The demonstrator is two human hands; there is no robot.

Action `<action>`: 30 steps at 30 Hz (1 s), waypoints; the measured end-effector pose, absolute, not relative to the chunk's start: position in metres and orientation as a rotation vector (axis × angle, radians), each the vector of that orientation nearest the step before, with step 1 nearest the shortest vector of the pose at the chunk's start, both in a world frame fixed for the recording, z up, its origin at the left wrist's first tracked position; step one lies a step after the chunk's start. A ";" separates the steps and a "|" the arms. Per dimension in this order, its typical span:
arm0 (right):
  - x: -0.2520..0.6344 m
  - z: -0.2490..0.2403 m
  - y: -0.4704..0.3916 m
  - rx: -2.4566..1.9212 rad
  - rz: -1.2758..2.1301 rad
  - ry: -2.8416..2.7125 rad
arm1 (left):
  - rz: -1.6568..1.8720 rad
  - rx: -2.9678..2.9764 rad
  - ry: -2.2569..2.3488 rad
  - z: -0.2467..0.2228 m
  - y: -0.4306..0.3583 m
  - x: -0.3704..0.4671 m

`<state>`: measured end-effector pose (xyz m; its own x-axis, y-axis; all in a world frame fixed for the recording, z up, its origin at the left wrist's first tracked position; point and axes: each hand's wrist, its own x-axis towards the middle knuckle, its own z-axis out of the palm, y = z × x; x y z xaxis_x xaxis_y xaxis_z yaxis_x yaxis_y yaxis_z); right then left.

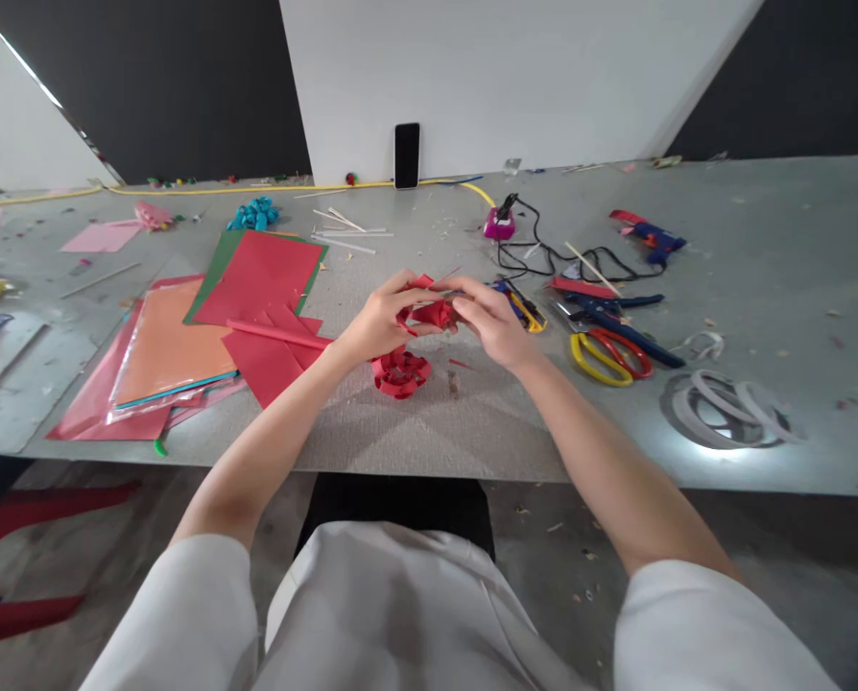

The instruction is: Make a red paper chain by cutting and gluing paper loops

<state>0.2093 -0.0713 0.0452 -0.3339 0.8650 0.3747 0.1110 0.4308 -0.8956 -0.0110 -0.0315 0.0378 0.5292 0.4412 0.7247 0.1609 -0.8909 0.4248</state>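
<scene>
Between my two hands, above the middle of the table, is a curled red paper piece (433,314). My left hand (386,315) grips its left side, fingers bent around it. From the other side my right hand (492,321) pinches its right end between thumb and fingers. Just below, on the table, lies a looped red paper flower (400,373). A rolled red paper tube (277,333) rests left of my left wrist, across cut red sheets (267,369). What the fingertips cover is hidden.
Left are a red sheet (260,278) and a bagged orange sheet stack (174,341). Right lie scissors (602,357), blue-handled pliers (623,321), white tape rolls (717,408) and a glue gun (652,240). A phone (407,155) leans on the wall near a purple plug block (499,224).
</scene>
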 end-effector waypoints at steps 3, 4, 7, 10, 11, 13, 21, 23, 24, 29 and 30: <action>0.209 0.043 -0.067 -0.832 0.990 -1.755 | 1.296 2.308 0.513 0.040 -0.032 -0.010; 0.209 0.042 -0.066 -0.835 0.968 -1.776 | 1.299 2.255 0.510 0.041 -0.033 -0.010; 0.206 0.038 -0.063 -0.834 0.885 -1.826 | 1.323 2.128 0.504 0.044 -0.035 -0.009; 0.203 0.038 -0.063 -0.811 0.835 -1.841 | 1.309 2.030 0.508 0.045 -0.036 -0.008; 0.203 0.038 -0.063 -0.805 0.833 -1.839 | 1.302 2.006 0.521 0.046 -0.037 -0.008; 0.202 0.040 -0.065 -0.792 0.874 -1.812 | 1.300 1.979 0.565 0.048 -0.037 -0.008; 0.192 0.045 -0.075 -0.752 1.089 -1.611 | 1.319 1.987 0.635 0.048 -0.036 -0.005; 0.191 0.044 -0.075 -0.815 1.008 -1.618 | 1.312 2.008 0.656 0.047 -0.035 -0.005; 0.192 0.044 -0.074 -0.844 0.962 -1.629 | 1.301 2.021 0.673 0.047 -0.035 -0.006; 0.210 0.043 -0.066 -0.992 0.668 -1.759 | 1.247 2.140 0.784 0.047 -0.033 -0.011; 0.214 0.043 -0.065 -1.030 0.588 -1.795 | 1.251 2.165 0.806 0.047 -0.033 -0.011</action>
